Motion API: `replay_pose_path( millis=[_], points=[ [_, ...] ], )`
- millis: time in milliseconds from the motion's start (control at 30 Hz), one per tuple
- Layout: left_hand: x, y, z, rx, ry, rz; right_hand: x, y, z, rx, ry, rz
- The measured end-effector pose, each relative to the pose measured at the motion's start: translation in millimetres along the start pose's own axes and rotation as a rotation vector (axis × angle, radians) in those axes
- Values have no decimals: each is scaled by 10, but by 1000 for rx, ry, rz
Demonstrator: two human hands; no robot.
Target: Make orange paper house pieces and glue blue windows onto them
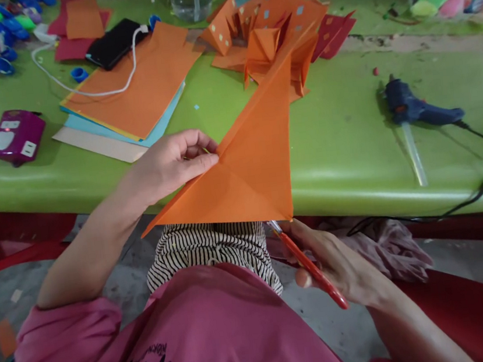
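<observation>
A folded sheet of orange paper (253,173) is held up over the table's front edge, tapering to a point at the back. My left hand (186,158) pinches its left folded edge between thumb and fingers. Below the paper's lower right corner, my right hand (330,258) is closed around red-handled scissors (311,269), seen nearly edge-on. Their metal part meets the paper's lower edge; the blade tips are hidden, so I cannot tell whether they are cutting.
Folded orange paper shapes (264,43) stand behind the sheet on the green table (350,132). At left are stacked paper sheets (139,99), a black phone (116,42) with a white cable and a purple socket block (15,137). A corded glue gun (417,103) lies right.
</observation>
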State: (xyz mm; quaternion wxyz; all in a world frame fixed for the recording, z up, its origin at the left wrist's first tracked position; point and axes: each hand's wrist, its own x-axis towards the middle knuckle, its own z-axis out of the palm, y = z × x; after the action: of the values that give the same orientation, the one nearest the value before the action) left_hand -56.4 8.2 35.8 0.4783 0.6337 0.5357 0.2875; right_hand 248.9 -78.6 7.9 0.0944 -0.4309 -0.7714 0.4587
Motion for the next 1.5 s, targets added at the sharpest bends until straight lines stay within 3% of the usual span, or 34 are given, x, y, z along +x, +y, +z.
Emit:
replay_pose_path(
  millis=[367,600,967,1500],
  points=[
    [3,-31,63,80,56,108,4,-34,2,47,-41,-10],
    [-3,-124,75,173,92,180,33,-54,3,205,-81,2],
    [15,-149,59,76,-116,130,123,-69,22,139,-72,19],
    [-51,-103,92,54,-160,100,203,-178,20,157,-59,-17]
  ],
)
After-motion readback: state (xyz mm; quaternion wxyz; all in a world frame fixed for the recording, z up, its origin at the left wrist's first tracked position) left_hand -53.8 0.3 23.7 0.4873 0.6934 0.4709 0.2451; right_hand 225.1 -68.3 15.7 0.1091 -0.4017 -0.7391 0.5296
